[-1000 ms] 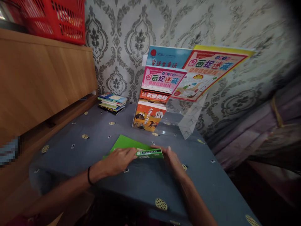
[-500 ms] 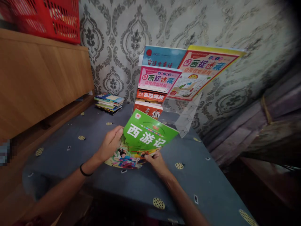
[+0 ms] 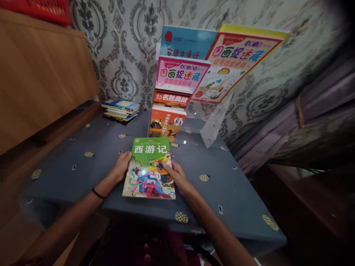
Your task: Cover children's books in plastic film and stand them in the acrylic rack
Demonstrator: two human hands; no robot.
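Observation:
A green picture book (image 3: 149,173) with white Chinese characters and colourful cartoon figures is held between my two hands, cover facing me. My left hand (image 3: 122,165) grips its left edge, a dark band on that wrist. On the right edge, my right hand (image 3: 177,174) has its thumb lying on the cover and its fingers hidden behind. Just beyond the book stands a clear tiered rack (image 3: 213,125). Its left side carries an orange book (image 3: 168,122), a pink-framed book (image 3: 181,74) and a blue book (image 3: 188,40); a larger red-and-yellow book (image 3: 235,61) leans at upper right.
A stack of several books (image 3: 120,109) lies at the table's back left. The table wears a dark blue patterned cloth (image 3: 233,207). A wooden cabinet (image 3: 47,74) with a red basket (image 3: 50,9) on top borders the left; a purple curtain (image 3: 299,122) hangs at right.
The green book has come down and left, turning from a slant to nearly straight with its whole cover showing. More of the orange book is visible. The view has tilted downward.

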